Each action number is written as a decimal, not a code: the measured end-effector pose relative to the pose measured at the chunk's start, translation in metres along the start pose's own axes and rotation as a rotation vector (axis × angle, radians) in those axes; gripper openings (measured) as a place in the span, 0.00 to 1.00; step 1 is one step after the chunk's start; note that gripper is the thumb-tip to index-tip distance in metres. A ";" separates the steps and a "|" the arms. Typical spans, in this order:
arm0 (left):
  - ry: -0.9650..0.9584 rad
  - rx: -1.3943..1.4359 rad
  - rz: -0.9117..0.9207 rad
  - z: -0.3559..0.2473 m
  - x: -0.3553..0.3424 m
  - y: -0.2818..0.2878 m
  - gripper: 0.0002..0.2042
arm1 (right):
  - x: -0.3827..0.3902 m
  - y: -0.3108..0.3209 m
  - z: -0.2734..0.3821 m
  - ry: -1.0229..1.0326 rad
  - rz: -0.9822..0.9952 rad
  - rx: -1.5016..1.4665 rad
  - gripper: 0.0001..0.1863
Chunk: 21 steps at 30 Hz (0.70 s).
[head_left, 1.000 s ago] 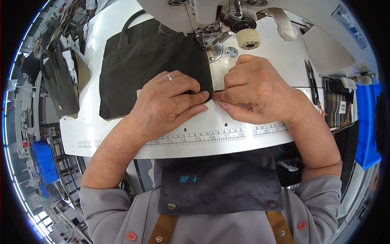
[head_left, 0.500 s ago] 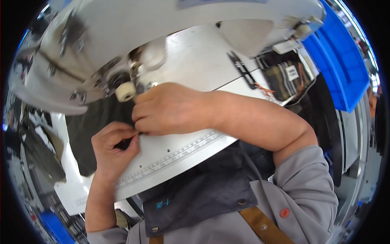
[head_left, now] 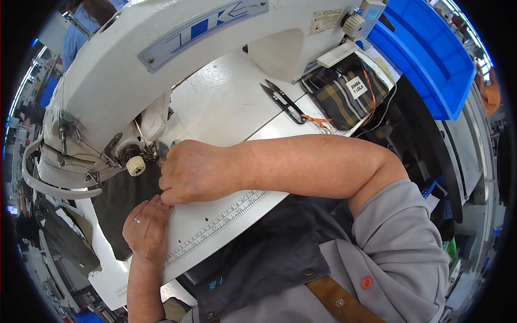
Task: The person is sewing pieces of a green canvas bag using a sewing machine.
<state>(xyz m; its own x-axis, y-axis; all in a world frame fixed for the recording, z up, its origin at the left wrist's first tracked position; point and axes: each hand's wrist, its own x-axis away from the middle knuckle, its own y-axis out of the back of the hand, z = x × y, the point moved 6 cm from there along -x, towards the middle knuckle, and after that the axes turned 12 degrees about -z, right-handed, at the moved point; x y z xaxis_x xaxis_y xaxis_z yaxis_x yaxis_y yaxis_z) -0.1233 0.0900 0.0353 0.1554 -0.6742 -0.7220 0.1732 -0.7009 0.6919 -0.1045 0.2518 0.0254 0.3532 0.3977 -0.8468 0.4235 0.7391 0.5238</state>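
A dark olive cloth (head_left: 116, 207) lies on the white bed under the head of a white sewing machine (head_left: 97, 99). Beside the needle area, my right hand (head_left: 202, 171) is curled closed at the cloth's right edge, its fingertips mostly hidden. My left hand (head_left: 146, 229), a ring on one finger, rests on the same edge with its fingers pressed together. Its tips meet the underside of my right hand, and the cloth edge runs beneath both. A cream-coloured knob (head_left: 135, 166) on the machine stands just left of my right knuckles.
Black thread snips (head_left: 284, 102) with an orange cord lie beyond my right forearm, beside a plaid pouch (head_left: 350, 94). A blue bin (head_left: 431, 59) stands at far right. A ruler strip (head_left: 215, 226) runs along the table's near edge. More dark cloth (head_left: 67, 234) hangs at left.
My left hand has gone from a pinch with a gap under the fingers to lying back-up, fingers together. My right hand stays at the cloth edge. The whole view has shifted.
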 end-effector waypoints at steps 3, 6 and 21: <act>-0.083 -0.041 0.117 -0.005 -0.002 -0.006 0.09 | 0.004 -0.003 0.001 0.026 0.079 0.056 0.06; -0.040 -0.070 0.136 -0.003 -0.001 -0.002 0.09 | 0.002 -0.008 0.003 0.033 0.088 0.015 0.06; 0.191 0.317 0.416 0.011 0.013 -0.002 0.29 | -0.002 0.006 -0.004 -0.199 0.222 -0.117 0.06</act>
<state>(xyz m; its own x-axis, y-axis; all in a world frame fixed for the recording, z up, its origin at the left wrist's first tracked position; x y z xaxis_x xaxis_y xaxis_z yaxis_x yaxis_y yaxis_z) -0.1326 0.0803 0.0247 0.3265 -0.8757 -0.3558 -0.2368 -0.4402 0.8661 -0.1060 0.2581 0.0296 0.5872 0.4512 -0.6720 0.2228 0.7081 0.6701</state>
